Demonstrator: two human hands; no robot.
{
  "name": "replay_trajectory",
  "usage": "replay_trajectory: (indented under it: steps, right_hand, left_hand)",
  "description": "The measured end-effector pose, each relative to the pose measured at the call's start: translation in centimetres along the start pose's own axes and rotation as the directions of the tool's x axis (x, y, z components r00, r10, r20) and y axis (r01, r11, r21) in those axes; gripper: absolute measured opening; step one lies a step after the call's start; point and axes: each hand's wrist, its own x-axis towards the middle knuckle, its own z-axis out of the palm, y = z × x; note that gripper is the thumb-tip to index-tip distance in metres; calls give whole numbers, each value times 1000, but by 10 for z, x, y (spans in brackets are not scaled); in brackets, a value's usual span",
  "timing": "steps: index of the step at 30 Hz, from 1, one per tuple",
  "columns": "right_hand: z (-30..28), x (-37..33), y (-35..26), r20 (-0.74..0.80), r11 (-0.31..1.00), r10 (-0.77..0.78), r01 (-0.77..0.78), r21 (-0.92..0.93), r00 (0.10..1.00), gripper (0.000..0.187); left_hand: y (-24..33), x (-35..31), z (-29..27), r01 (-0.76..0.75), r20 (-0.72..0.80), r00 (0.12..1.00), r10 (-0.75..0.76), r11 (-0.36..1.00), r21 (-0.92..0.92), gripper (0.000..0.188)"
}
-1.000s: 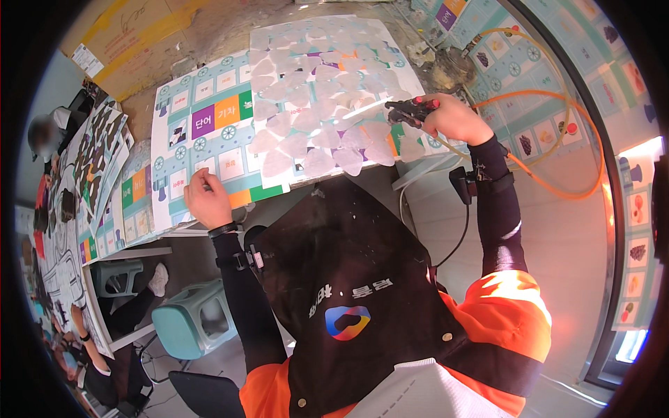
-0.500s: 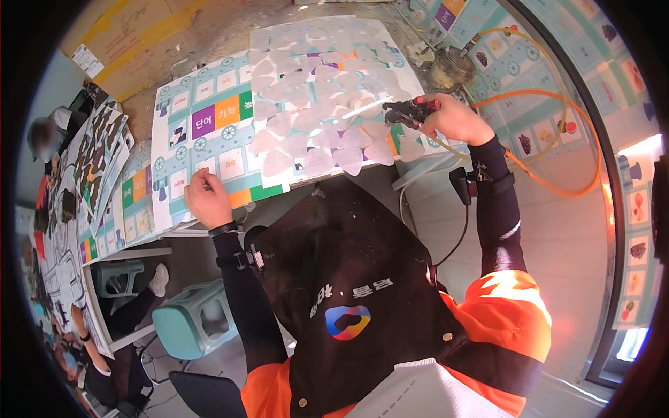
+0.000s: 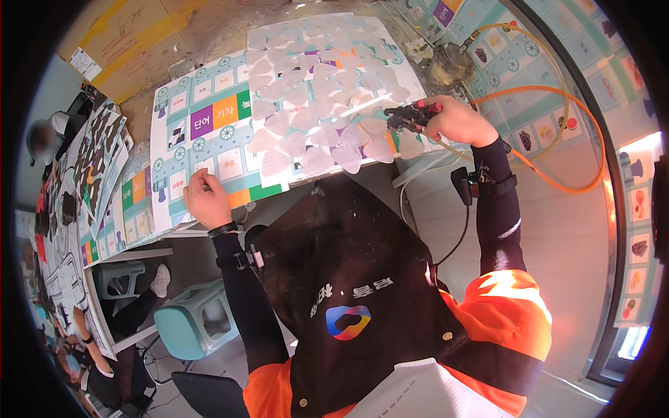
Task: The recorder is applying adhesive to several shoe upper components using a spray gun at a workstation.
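Two hands are at work in the head view, and almost nothing has moved between the earlier pictures and this one. Your right hand (image 3: 456,120) sits where it was half a second and a full second ago, at the right edge of the printed sheet (image 3: 209,132), with its fingers closed around a small black tool with a red tip (image 3: 411,111). The tool's thin straight nozzle points left over the pale heart-shaped pieces (image 3: 327,104) that cover the middle and right of the sheet. An orange hose (image 3: 564,111) loops away from that hand across the desk (image 3: 376,177) and beyond its right edge.

Your left hand (image 3: 205,198) has not shifted either. It rests on the lower left corner of the sheet, fingers curled under and pressed together, knuckles down on the coloured squares; it holds nothing that you can make out, and seems only to pin the sheet flat.

Such stillness suggests you are partway through a slow pass with the tool over one spot, near the lower right hearts, rather than between steps. The hearts look no different from a second ago, so any effect of the tool is too small to tell here.

Left of you stand a teal stool (image 3: 202,320) and stacks of other printed sheets (image 3: 97,160).
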Motion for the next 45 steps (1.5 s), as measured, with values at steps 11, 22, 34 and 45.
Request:
replay_trajectory:
  steps: [11, 22, 34, 45]
  right_hand:
    - [0, -7, -7, 30, 996, 50, -47, -71, 998, 25]
    - [7, -29, -11, -12, 990, 103, -104, -93, 995, 43]
    - [13, -42, -12, 76, 994, 111, -109, -27, 991, 41]
    - [13, -45, -5, 44, 983, 183, -183, -6, 982, 30]
  left_hand:
    - [1, 1, 1, 2, 6, 1000, -2, 1000, 4, 12]
    - [2, 1, 2, 30, 18, 999, -30, 1000, -8, 12]
    - [0, 0, 2, 0, 9, 1000, 0, 1000, 15, 12]
    - [1, 2, 1, 1, 24, 1000, -2, 1000, 7, 13]
